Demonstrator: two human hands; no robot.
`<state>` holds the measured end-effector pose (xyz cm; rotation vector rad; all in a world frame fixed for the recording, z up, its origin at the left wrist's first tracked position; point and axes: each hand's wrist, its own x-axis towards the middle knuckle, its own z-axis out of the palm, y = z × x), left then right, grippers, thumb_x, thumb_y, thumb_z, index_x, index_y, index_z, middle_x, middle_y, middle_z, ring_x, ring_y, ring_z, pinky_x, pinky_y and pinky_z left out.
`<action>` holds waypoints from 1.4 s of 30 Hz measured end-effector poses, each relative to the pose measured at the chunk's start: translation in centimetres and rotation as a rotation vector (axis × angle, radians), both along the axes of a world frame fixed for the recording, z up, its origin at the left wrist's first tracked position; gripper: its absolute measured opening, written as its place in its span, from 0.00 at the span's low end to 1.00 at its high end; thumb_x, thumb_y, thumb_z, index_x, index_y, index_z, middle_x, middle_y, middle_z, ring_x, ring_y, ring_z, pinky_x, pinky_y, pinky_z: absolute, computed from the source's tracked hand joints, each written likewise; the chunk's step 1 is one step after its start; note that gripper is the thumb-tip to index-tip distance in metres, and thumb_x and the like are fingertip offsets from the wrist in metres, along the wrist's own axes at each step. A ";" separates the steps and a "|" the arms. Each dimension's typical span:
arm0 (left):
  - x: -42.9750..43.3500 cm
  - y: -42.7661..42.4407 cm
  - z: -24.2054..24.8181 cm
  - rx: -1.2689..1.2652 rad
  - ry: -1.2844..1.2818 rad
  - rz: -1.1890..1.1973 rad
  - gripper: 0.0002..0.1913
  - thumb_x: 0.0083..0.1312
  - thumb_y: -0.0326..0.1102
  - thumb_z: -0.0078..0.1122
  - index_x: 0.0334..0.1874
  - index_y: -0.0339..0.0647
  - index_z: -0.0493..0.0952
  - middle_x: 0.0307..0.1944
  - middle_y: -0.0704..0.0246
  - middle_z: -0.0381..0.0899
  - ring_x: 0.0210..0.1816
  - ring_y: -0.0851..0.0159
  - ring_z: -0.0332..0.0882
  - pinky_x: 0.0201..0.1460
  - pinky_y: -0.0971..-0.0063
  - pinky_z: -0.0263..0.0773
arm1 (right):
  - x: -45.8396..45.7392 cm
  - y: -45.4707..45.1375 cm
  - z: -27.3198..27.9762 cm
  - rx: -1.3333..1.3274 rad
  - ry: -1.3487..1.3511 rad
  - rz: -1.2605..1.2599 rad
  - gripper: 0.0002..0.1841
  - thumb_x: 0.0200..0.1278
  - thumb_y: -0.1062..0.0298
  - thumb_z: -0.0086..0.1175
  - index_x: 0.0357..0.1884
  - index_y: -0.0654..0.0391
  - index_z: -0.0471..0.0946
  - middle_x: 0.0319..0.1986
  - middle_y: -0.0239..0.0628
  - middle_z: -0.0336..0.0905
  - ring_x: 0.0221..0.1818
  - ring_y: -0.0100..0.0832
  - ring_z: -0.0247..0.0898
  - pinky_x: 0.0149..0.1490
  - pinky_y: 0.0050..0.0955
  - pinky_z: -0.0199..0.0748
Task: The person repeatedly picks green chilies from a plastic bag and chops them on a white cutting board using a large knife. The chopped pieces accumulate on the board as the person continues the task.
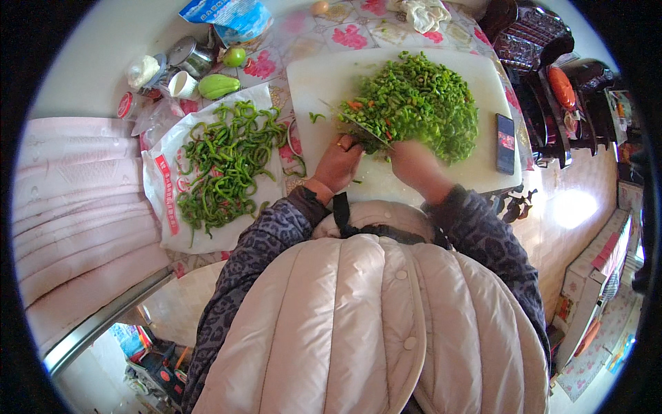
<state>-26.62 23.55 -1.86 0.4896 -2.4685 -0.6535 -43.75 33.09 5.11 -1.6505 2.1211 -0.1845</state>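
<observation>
My right hand [418, 166], slightly blurred, grips a kitchen knife whose thin blade [364, 128] points up and to the left over a white cutting board [320, 77]. Close by on the left, my left hand [339, 161] has its fingers curled onto a small bunch of green peppers [368, 145] beside the blade. A large heap of chopped green peppers [424, 103] with a few orange-red bits covers the board beyond the knife. Whole, thin, curly green peppers [227, 160] lie in a pile on a white plastic bag [160, 150] left of the board.
A smartphone [505, 144] lies on the board's right edge. Along the table's left side are a pale green squash [219, 86], a green round fruit [234, 57], a white cup [182, 85] and a metal pot [191, 54]. A cloth [425, 16] and an egg [319, 8] sit at the back.
</observation>
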 end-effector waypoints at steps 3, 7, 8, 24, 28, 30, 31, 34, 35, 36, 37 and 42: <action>0.1 -0.1 -0.7 0.054 0.016 -0.017 0.12 0.56 0.22 0.54 0.43 0.38 0.75 0.42 0.56 0.74 0.44 0.48 0.70 0.46 0.61 0.67 | -0.1 0.9 0.9 0.004 0.024 0.009 0.08 0.53 0.70 0.46 0.23 0.60 0.76 0.22 0.51 0.77 0.27 0.53 0.75 0.33 0.47 0.73; -0.5 -0.3 -1.9 0.080 0.124 -0.033 0.13 0.55 0.20 0.53 0.43 0.39 0.74 0.42 0.58 0.73 0.44 0.50 0.70 0.47 0.63 0.68 | -0.4 3.1 2.3 0.074 0.052 0.093 0.08 0.53 0.70 0.46 0.24 0.59 0.76 0.22 0.51 0.76 0.26 0.53 0.74 0.31 0.48 0.72; -0.7 -0.3 -2.1 0.075 0.140 -0.026 0.12 0.53 0.21 0.53 0.40 0.39 0.74 0.41 0.58 0.73 0.44 0.50 0.70 0.46 0.63 0.68 | -0.5 3.5 2.6 0.098 0.059 0.094 0.07 0.53 0.70 0.46 0.24 0.59 0.76 0.21 0.51 0.76 0.26 0.53 0.74 0.31 0.48 0.72; -0.3 -0.3 -1.4 -0.053 0.088 0.009 0.13 0.53 0.22 0.51 0.42 0.37 0.76 0.42 0.57 0.73 0.44 0.49 0.71 0.47 0.62 0.69 | 0.2 0.1 1.5 0.129 0.009 0.123 0.07 0.49 0.70 0.48 0.23 0.60 0.76 0.23 0.52 0.77 0.29 0.52 0.75 0.35 0.46 0.74; -0.4 -0.3 -0.6 0.034 0.073 0.010 0.11 0.54 0.24 0.54 0.40 0.37 0.75 0.39 0.58 0.73 0.42 0.49 0.71 0.45 0.61 0.69 | 1.5 -1.6 0.0 0.048 0.019 0.115 0.07 0.49 0.71 0.48 0.23 0.61 0.77 0.24 0.51 0.77 0.29 0.52 0.76 0.36 0.46 0.74; 0.0 -0.1 -0.2 0.028 0.009 0.025 0.10 0.54 0.25 0.54 0.39 0.37 0.75 0.38 0.59 0.72 0.41 0.49 0.70 0.44 0.61 0.69 | 1.4 -1.3 -0.3 0.018 -0.026 0.039 0.07 0.49 0.72 0.47 0.23 0.61 0.77 0.24 0.51 0.77 0.29 0.51 0.76 0.36 0.46 0.74; 0.1 0.0 0.0 0.034 0.016 0.029 0.10 0.54 0.25 0.55 0.39 0.37 0.75 0.38 0.59 0.73 0.41 0.49 0.70 0.44 0.61 0.69 | 1.0 -1.0 -0.3 0.014 -0.034 0.000 0.07 0.49 0.72 0.47 0.24 0.61 0.77 0.23 0.51 0.77 0.29 0.51 0.76 0.36 0.46 0.74; 0.3 0.2 0.4 0.033 0.082 0.054 0.09 0.54 0.25 0.57 0.37 0.38 0.76 0.35 0.59 0.72 0.39 0.49 0.70 0.43 0.60 0.67 | 0.4 0.8 -0.1 -0.030 -0.013 -0.010 0.07 0.54 0.69 0.47 0.26 0.60 0.76 0.23 0.51 0.77 0.28 0.52 0.75 0.35 0.47 0.73; 0.3 0.2 0.5 0.024 0.122 0.061 0.08 0.53 0.24 0.58 0.36 0.38 0.75 0.33 0.58 0.72 0.37 0.48 0.69 0.41 0.59 0.66 | 0.3 1.5 0.1 -0.067 -0.006 0.014 0.08 0.56 0.68 0.47 0.27 0.60 0.76 0.23 0.51 0.76 0.27 0.52 0.75 0.35 0.48 0.73; 0.3 0.2 0.5 0.014 0.164 0.069 0.09 0.52 0.24 0.59 0.36 0.39 0.75 0.31 0.58 0.71 0.35 0.48 0.68 0.39 0.58 0.65 | 0.0 1.8 0.2 -0.016 0.003 0.015 0.08 0.57 0.68 0.47 0.27 0.60 0.76 0.23 0.52 0.76 0.27 0.52 0.74 0.34 0.48 0.73; 0.3 0.2 0.4 0.010 0.138 0.078 0.08 0.53 0.25 0.59 0.35 0.39 0.76 0.32 0.59 0.72 0.37 0.49 0.69 0.41 0.59 0.66 | -0.3 2.1 0.4 0.003 0.007 0.032 0.09 0.58 0.67 0.46 0.28 0.60 0.75 0.23 0.52 0.76 0.27 0.53 0.74 0.34 0.48 0.72; 0.2 0.2 -0.7 0.031 0.168 0.113 0.08 0.53 0.27 0.59 0.35 0.39 0.77 0.35 0.60 0.73 0.40 0.52 0.70 0.43 0.62 0.68 | -0.2 3.0 1.6 -0.044 -0.023 0.005 0.09 0.58 0.66 0.46 0.28 0.60 0.75 0.22 0.52 0.76 0.27 0.53 0.74 0.32 0.49 0.72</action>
